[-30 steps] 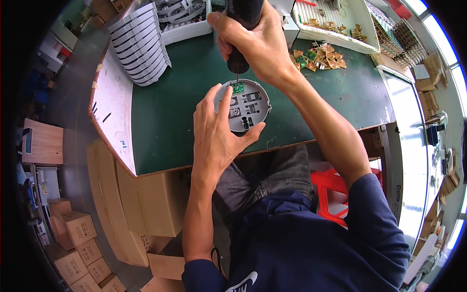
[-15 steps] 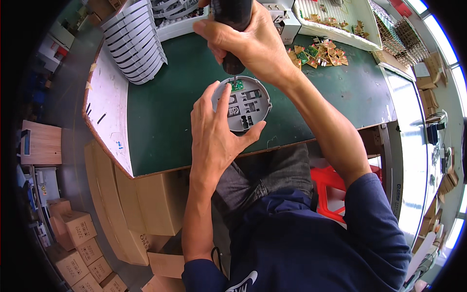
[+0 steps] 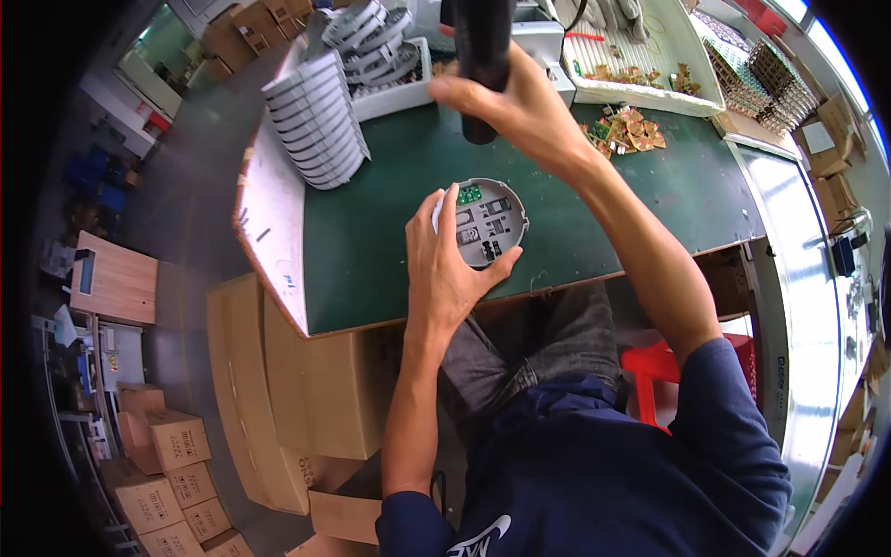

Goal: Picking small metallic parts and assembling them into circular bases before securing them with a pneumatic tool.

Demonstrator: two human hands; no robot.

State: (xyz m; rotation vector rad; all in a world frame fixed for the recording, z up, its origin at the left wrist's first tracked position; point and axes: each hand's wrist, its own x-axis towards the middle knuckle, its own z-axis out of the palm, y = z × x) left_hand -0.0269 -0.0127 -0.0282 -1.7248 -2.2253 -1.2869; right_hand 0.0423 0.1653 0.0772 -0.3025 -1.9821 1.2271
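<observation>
A round grey plastic housing lies on the green tabletop, its inside facing up. My left hand holds it, the fingers along its left rim and the thumb at its lower right edge. A small green circuit board sits in the housing's upper part, beside moulded frames and slots. Above and beyond the housing, my right hand grips a black electric screwdriver, thumb laid across its body. The screwdriver's lower end is apart from the board, and no bit can be made out.
A stack of grey housings stands at the left, by a white bin of grey parts. Small circuit boards are heaped at the back right, before a white foam tray. A white-faced panel edges the table's left.
My right hand has lifted the screwdriver off the green board. My left hand still holds the housing. The whole view has shifted, so the table appears further right and lower.
</observation>
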